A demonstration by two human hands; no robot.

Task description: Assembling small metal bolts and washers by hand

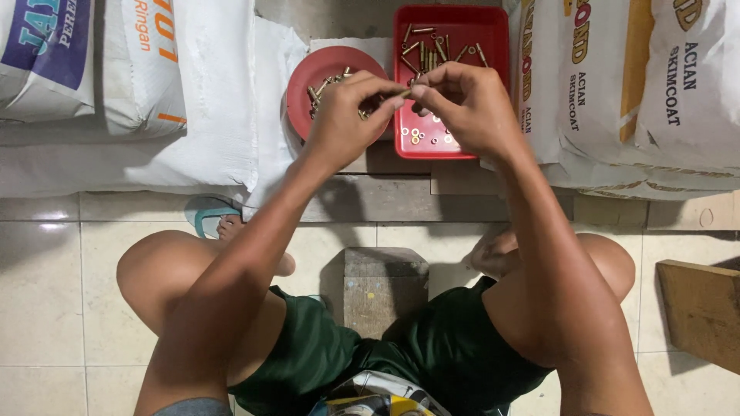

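My left hand (347, 115) and my right hand (462, 104) meet fingertip to fingertip above two red containers. Between the fingertips of both hands I pinch a small brass-coloured bolt (404, 93). Under my left hand is a round red plate (308, 73) with several brass bolts on it. Under my right hand sits a rectangular red tray (493, 23) with several loose bolts at its far end and small washers or nuts (417, 136) near its front. Part of both containers is hidden by my hands.
Large white sacks lie at left (116, 69) and right (640, 85) of the containers. A low wooden block (384, 289) stands between my knees on the tiled floor. A wooden board (701, 308) lies at the right. A sandal (204, 212) sits by my left foot.
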